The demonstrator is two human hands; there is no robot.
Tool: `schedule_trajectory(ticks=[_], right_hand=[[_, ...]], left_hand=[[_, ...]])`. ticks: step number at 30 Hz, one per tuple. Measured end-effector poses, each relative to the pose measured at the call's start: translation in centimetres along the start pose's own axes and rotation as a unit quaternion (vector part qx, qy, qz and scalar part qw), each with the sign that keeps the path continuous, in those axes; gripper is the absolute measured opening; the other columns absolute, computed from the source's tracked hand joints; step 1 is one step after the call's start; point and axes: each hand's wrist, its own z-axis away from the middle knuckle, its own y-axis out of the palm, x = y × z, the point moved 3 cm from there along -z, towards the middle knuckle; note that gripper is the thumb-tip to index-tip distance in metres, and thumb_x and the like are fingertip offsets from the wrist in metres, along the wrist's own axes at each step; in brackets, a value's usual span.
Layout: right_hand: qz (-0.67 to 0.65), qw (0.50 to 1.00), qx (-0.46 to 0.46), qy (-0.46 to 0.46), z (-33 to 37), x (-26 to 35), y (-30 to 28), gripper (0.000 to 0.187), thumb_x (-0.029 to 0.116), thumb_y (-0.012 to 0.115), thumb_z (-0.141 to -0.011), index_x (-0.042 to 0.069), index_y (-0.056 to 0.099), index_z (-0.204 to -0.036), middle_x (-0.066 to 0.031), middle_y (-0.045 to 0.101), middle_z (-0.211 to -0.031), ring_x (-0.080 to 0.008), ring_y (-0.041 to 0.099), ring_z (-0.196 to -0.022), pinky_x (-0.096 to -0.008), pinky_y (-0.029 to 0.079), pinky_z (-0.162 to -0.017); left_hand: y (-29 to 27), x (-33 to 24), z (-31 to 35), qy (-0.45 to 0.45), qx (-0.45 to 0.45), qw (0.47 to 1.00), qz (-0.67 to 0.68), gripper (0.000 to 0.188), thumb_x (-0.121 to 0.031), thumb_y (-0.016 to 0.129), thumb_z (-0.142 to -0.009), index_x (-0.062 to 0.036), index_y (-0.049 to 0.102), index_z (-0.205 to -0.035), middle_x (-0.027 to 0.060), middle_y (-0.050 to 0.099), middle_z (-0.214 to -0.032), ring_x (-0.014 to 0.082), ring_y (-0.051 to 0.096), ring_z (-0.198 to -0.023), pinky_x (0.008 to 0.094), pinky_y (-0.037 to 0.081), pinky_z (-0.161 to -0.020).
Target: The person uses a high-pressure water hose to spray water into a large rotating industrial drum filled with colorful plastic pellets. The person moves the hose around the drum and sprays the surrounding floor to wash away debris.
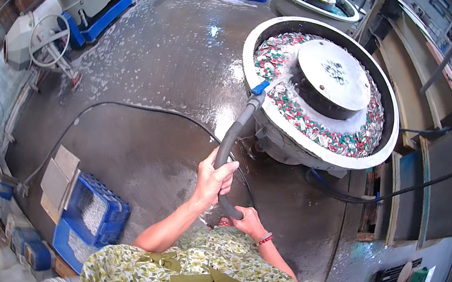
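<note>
A thick dark grey hose [228,141] rises in front of me, its blue nozzle [259,88] at the near rim of a big round white tub [298,136]. My left hand [214,180] is wrapped round the hose's middle. Lower and to the right, my right hand [249,222] grips its bent lower part. Water seems to spray from the nozzle into the tub. Small red, green and silvery-white pieces [296,117] fill the ring around a pale round centre cap [333,69], with foam among them. A few dark pieces lie on the cap.
Blue crates [101,210] with pale small pieces stand at lower left beside flat boards [59,179]. A thin black hose [142,107] crosses the wet floor. Another round tub [315,3] is behind. Wooden shelving [425,91] borders the right; machines with handwheels [48,39] line the left.
</note>
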Motion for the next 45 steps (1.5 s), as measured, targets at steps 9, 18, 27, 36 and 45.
schedule_trajectory(ticks=[9, 18, 27, 36, 45], right_hand=[[-0.006, 0.998, 0.038, 0.057, -2.1, 0.0, -0.3, 0.014, 0.016, 0.063, -0.071, 0.004, 0.058, -0.069, -0.0161, 0.052, -0.056, -0.0275, 0.045, -0.047, -0.0355, 0.042, -0.051], [-0.031, 0.996, -0.010, 0.089, -8.6, 2.0, 4.3, 0.011, 0.014, 0.059, -0.070, 0.003, 0.057, -0.071, -0.0167, 0.047, -0.056, -0.0259, 0.039, -0.048, -0.0358, 0.041, -0.052], [-0.009, 0.990, -0.064, 0.126, -15.4, 7.1, 9.3, 0.013, 0.015, 0.060, -0.072, 0.002, 0.059, -0.072, -0.0161, 0.051, -0.058, -0.0245, 0.043, -0.052, -0.0358, 0.043, -0.053], [0.004, 0.991, -0.053, 0.126, -20.8, 11.5, 13.6, 0.012, 0.017, 0.059, -0.069, 0.005, 0.060, -0.071, -0.0176, 0.053, -0.060, -0.0351, 0.051, -0.054, -0.0371, 0.044, -0.055], [-0.039, 0.995, -0.046, 0.084, -23.4, 12.7, 13.4, 0.014, 0.016, 0.059, -0.071, 0.002, 0.060, -0.071, -0.0190, 0.056, -0.063, -0.0307, 0.055, -0.054, -0.0375, 0.046, -0.058]], left_hand=[[-2.1, -0.3, -2.3, -0.011, 0.002, 0.999, 0.044, 0.049, -0.005, 0.060, -0.082, -0.0063, 0.041, -0.127, -0.0076, 0.033, -0.051, 0.0024, 0.032, -0.036, 0.0190, 0.026, -0.031], [-8.3, -4.1, -7.3, -0.037, 0.041, 0.997, 0.045, 0.043, -0.006, 0.060, -0.082, -0.0062, 0.043, -0.122, -0.0073, 0.033, -0.051, 0.0026, 0.033, -0.036, 0.0192, 0.027, -0.031], [-14.7, -10.1, -11.9, -0.087, 0.092, 0.991, 0.043, 0.040, -0.006, 0.060, -0.081, -0.0066, 0.044, -0.118, -0.0074, 0.032, -0.050, 0.0026, 0.032, -0.036, 0.0193, 0.026, -0.031], [-20.0, -15.2, -13.5, -0.100, 0.112, 0.988, 0.038, 0.039, -0.003, 0.059, -0.081, -0.0067, 0.044, -0.117, -0.0072, 0.033, -0.051, 0.0024, 0.032, -0.036, 0.0192, 0.026, -0.031], [-20.4, -17.5, -15.3, -0.074, 0.108, 0.991, 0.016, 0.022, -0.005, 0.058, -0.083, -0.0076, 0.045, -0.101, -0.0066, 0.032, -0.050, 0.0032, 0.032, -0.037, 0.0193, 0.025, -0.031]])
